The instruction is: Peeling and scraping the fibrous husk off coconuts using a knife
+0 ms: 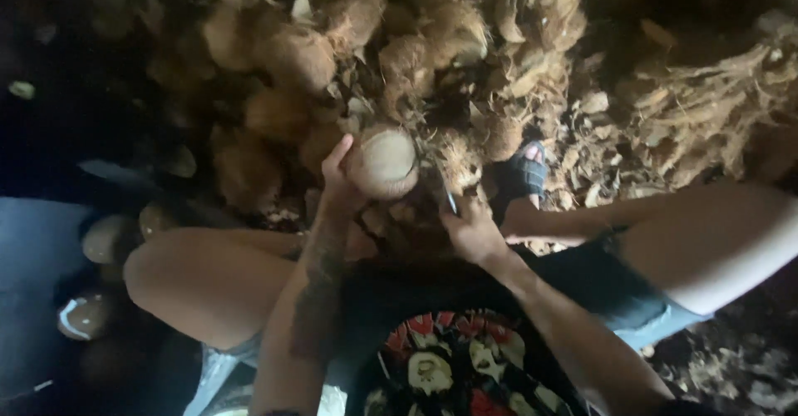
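Note:
My left hand [337, 179] grips a round, partly husked coconut [384, 162], holding it out in front of my knees. My right hand [472, 229] is closed around the handle of a thin blade or tool [450, 200] that points up toward the coconut's right side, among loose husk fibres. I am sitting with both bare knees spread, the hands between them.
A large heap of brown husked coconuts [299, 54] and torn husk [698, 92] fills the ground ahead. My foot in a dark sandal [524, 171] rests against the heap. A few smooth peeled coconuts [106, 237] lie at the left in shadow.

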